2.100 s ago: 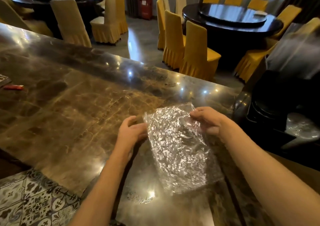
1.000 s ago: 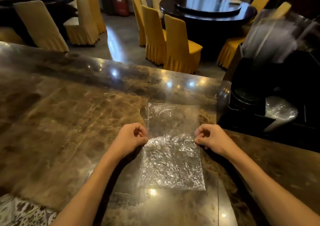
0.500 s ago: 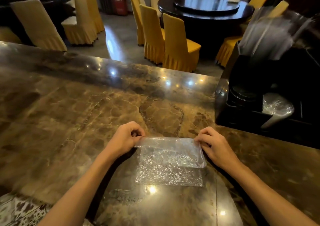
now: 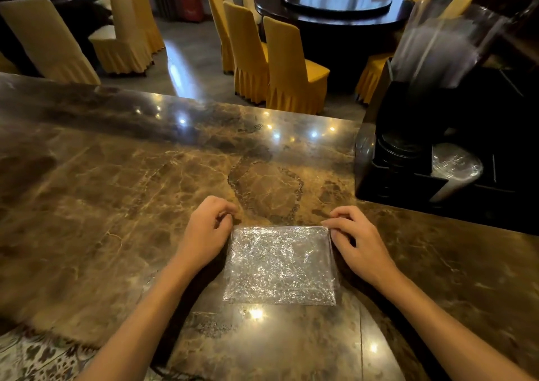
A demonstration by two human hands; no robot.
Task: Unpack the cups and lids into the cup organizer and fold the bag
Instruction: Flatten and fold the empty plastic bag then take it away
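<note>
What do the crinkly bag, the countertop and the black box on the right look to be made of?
Bag: thin clear plastic film; it is see-through, creased and glinting. Countertop: polished brown stone, probably marble; pale veins, mirrored ceiling lights. Black organizer: matte and dark, maybe plastic or wood; too dim to tell.

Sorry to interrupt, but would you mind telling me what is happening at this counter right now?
A person is folding a crinkled clear plastic bag on the marble counter. The left hand and the right hand each pinch a far corner of the bag, which lies flat, folded into a small rectangle. To the right, the black cup organizer already holds clear cups and lids.
</note>
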